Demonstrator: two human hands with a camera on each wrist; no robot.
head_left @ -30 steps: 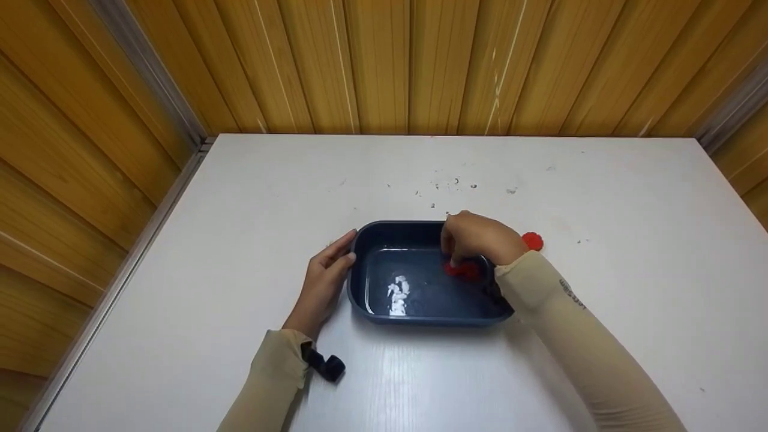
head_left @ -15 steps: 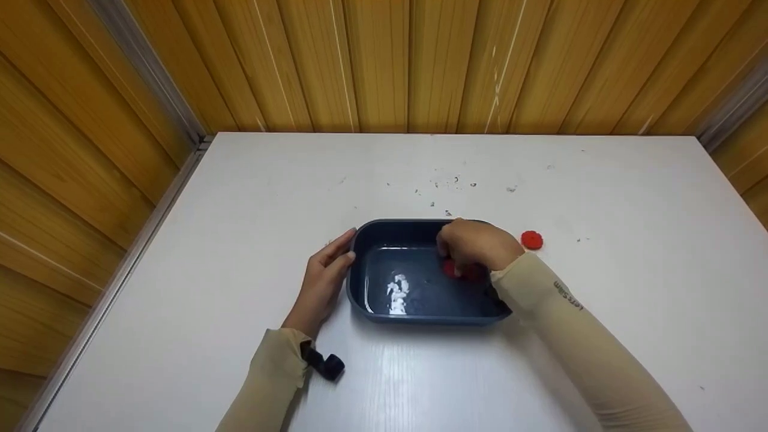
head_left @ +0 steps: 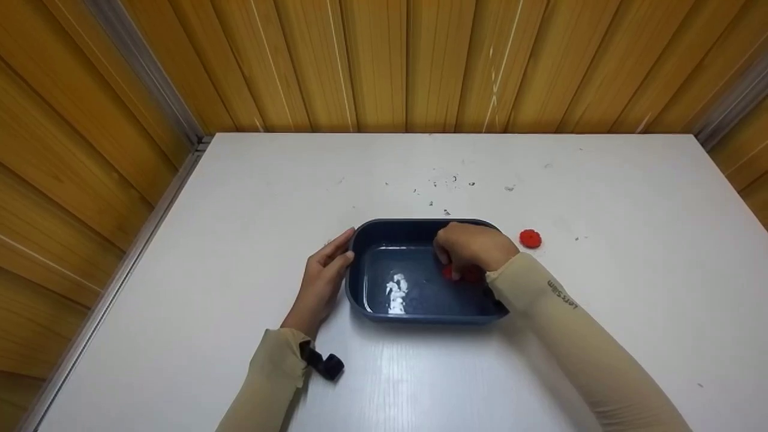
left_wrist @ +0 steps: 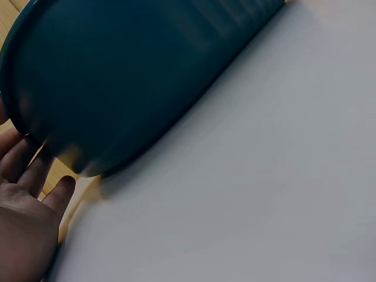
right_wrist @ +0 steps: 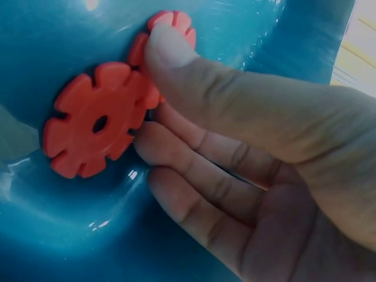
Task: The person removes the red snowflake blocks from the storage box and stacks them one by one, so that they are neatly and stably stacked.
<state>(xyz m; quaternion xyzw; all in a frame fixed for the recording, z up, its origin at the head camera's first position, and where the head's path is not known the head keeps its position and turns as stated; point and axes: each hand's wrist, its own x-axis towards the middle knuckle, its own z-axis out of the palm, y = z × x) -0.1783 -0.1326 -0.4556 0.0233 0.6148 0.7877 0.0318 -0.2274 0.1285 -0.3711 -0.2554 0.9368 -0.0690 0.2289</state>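
Note:
A dark blue rectangular basin (head_left: 408,320) with rounded corners stands on the white table. My left hand (head_left: 321,282) touches its left end with fairly straight fingers and thumb; the left wrist view has these fingers (left_wrist: 36,170) against the outer wall. Inside the basin's right part, my right hand (head_left: 477,246) pinches a red notched plastic disc (right_wrist: 170,21), thumb on top and index finger hidden. Overlapping it in the right wrist view is another red notched disc (right_wrist: 97,120) with a hole in its middle. Whether the two are joined, I cannot tell.
One more red notched disc (head_left: 530,238) lies on the white table (head_left: 240,240), just right of the basin. Dark specks mark the tabletop behind the basin. Wood-patterned panels (head_left: 384,66) rise at the back and sides.
The right hand has sunk slightly lower and nearer inside the basin, baring the disc on the table that the wrist partly covered. The left hand stays at the basin's end.

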